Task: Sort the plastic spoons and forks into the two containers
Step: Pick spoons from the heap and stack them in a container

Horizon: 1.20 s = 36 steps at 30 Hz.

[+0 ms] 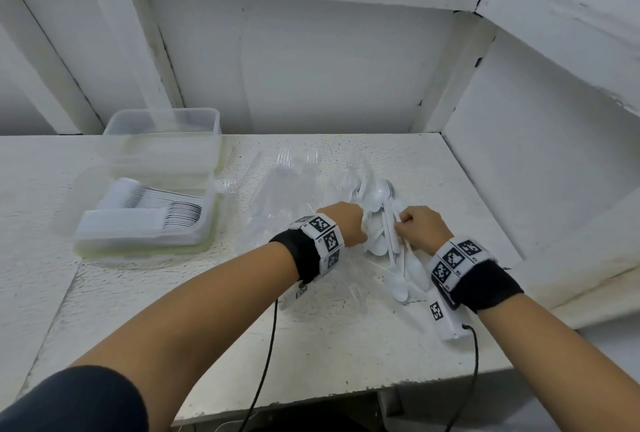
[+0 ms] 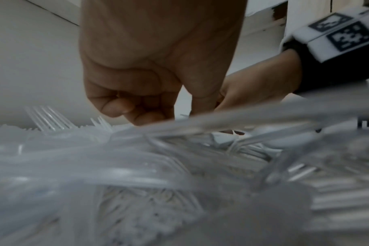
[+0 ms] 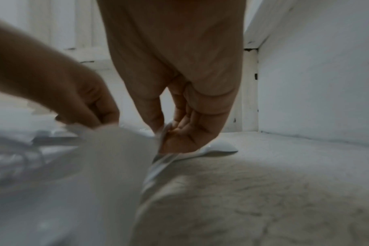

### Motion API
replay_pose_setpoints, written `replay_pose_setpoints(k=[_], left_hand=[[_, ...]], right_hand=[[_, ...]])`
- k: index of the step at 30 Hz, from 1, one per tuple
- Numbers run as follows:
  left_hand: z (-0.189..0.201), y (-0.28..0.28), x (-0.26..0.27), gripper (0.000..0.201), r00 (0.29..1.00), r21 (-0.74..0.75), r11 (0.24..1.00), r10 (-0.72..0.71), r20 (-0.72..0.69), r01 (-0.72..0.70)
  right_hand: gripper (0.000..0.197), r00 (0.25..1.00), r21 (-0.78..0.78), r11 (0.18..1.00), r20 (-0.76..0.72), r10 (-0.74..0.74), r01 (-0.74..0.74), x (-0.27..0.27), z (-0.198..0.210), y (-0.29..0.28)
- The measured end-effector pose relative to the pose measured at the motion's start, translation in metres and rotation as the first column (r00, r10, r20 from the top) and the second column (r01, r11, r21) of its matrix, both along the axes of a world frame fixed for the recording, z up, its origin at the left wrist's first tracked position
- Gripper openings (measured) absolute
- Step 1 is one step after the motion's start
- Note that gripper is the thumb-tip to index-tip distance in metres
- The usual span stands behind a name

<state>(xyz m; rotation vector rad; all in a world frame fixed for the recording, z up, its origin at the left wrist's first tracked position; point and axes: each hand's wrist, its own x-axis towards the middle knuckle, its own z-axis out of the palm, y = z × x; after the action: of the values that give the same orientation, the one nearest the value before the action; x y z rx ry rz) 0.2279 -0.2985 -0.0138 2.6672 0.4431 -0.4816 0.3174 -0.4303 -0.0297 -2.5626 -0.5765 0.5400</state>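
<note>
White spoons at centre frame are pinched by the right hand. The left hand is curled; its hold cannot be told. No readable writing is seen.

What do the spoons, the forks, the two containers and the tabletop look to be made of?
Spoons: opaque white plastic, glossy, with highlights on the bowls.
Forks: clear, colourless plastic; the table shows through them.
Containers: translucent, slightly frosted plastic; the nearer one's stacked spoons show through its wall.
Tabletop: probably painted wood or board; matte white, chipped and speckled.
</note>
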Motion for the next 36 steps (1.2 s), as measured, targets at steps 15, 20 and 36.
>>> replay_pose_setpoints(k=[15,20,36], left_hand=[[0.023,0.028,-0.027,0.044,0.991,-0.133,0.988,0.062,-0.118,-0.078],[0.030,0.030,-0.029,0.043,0.984,-0.073,0.997,0.026,-0.176,-0.039],[0.051,0.047,-0.037,0.022,0.991,0.047,0.998,0.056,-0.122,-0.050]], right_hand=[[0.024,0.875,0.529,0.765,-0.475,-0.092,0.367,-0.006,0.057,-0.013],[0.029,0.868,0.457,0.798,-0.471,-0.158,0.393,-0.013,0.053,-0.012],[0.028,0.916,0.267,0.928,-0.370,-0.152,0.262,-0.005,0.044,-0.017]])
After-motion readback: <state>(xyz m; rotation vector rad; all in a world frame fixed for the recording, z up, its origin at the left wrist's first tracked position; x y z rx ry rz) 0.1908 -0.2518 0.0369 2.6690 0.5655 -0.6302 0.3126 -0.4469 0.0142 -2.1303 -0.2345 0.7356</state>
